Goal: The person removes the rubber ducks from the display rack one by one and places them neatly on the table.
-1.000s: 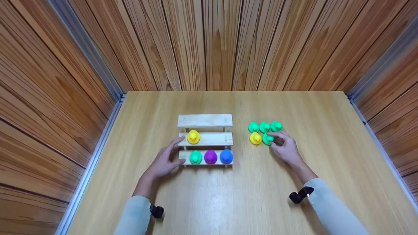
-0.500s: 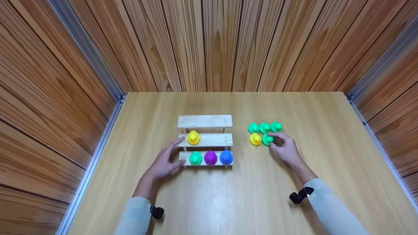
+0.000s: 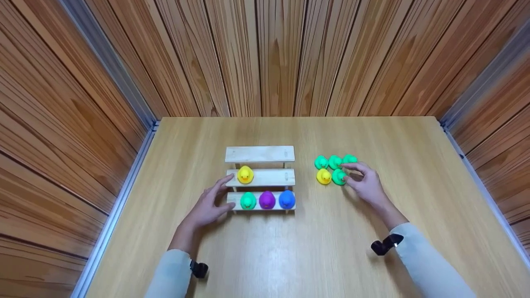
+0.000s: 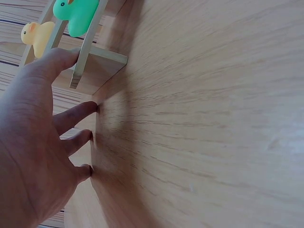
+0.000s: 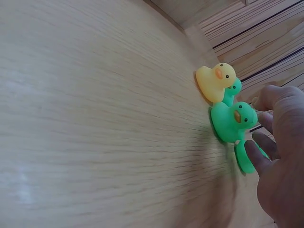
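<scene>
On the left, a three-tier wooden shelf rack (image 3: 260, 154) holds a yellow toy duck (image 3: 245, 175) on its middle tier. Its front tier carries a green duck (image 3: 248, 200), a purple duck (image 3: 267, 200) and a blue duck (image 3: 287, 199). My left hand (image 3: 209, 205) touches the rack's left end, thumb at the front tier, other fingers spread. My right hand (image 3: 365, 184) is beside the near green duck (image 5: 227, 122), its loosely bent fingers around the duck's right side without a visible grip. A yellow duck (image 3: 324, 176) sits left of that one.
Behind those two ducks, a row of green ducks (image 3: 335, 162) stands on the wooden table (image 3: 265, 256); the right hand partly covers the rightmost. Wood-plank walls (image 3: 277, 58) enclose the back and sides. A small black camera is strapped at each wrist.
My right hand has shifted slightly up and right, its fingertips now drawn back a little from the near green duck. The left hand and the rack stay where they were.
</scene>
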